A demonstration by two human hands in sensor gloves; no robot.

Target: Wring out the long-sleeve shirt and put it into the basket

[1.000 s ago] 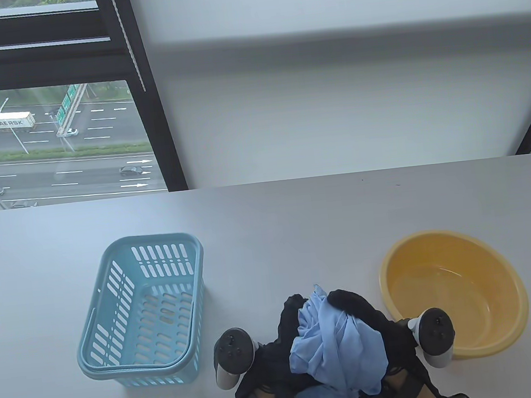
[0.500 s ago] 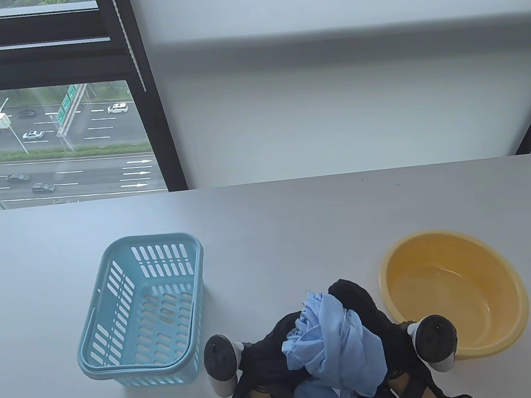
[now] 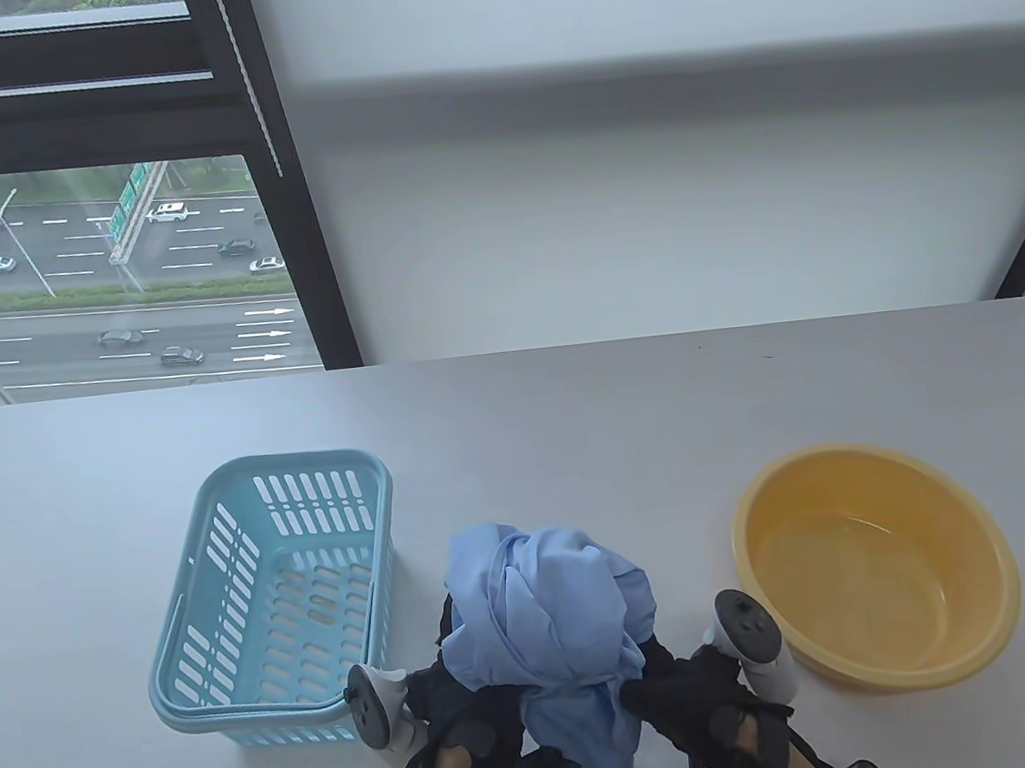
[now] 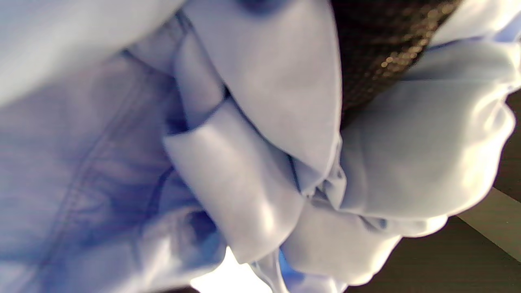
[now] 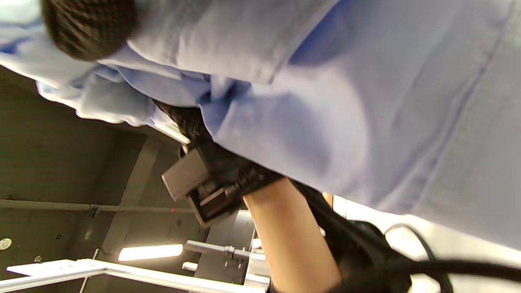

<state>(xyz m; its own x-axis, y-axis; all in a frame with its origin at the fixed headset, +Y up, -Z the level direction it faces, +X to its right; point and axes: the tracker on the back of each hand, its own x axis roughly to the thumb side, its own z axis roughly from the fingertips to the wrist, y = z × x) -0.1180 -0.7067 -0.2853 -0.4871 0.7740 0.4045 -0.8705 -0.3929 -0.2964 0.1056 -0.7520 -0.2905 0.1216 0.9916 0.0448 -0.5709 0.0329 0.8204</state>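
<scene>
The light-blue long-sleeve shirt [image 3: 545, 609] is a bunched bundle held over the table between the basket and the basin. My left hand [image 3: 452, 683] grips its lower left side and my right hand [image 3: 677, 682] grips its lower right, with a tail of cloth hanging between them. Most of the fingers are buried in cloth. The left wrist view is filled with shirt folds [image 4: 244, 162] and one black gloved finger [image 4: 378, 53]. In the right wrist view the shirt [image 5: 366, 101] sits over a gloved fingertip [image 5: 87, 28]. The slotted blue basket [image 3: 376, 481] stands just left of the bundle, with nothing inside.
A yellow basin [image 3: 849, 451] holding a little water stands at the right, close to my right hand. The grey table [image 3: 571, 414] runs back to a window and a white wall.
Both hands have carried the shirt bundle leftward and a little farther from me, away from the basin and close to the basket. The bundle now covers more of the hands.
</scene>
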